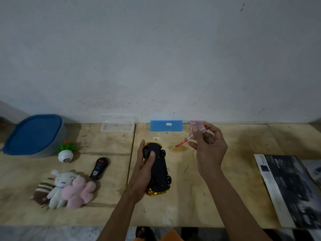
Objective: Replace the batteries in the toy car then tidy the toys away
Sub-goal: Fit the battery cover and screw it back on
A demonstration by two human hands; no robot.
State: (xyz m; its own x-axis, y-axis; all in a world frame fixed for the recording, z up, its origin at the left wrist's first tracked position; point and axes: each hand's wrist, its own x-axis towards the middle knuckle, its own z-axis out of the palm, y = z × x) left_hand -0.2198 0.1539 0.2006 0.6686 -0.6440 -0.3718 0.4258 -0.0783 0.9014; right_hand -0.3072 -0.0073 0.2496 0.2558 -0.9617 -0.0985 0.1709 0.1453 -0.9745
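Head view shows the toy car (159,168) flipped belly-up mid-table, left hand (143,173) gripping its side to steady it, while the right hand (207,148) pinches a red screwdriver (188,139) at the car's 1 o'clock (battery-hatch screw next, I'd guess).

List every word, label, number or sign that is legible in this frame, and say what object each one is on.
No text can be read.
Small white label on the blue rectangular plastic case: too blurred to read.
White logo on the black remote control: too small to read.
Text blocks on the dark printed sheet at the right: too blurred to read.
Black underside of the upturned gold toy car: no markings legible.
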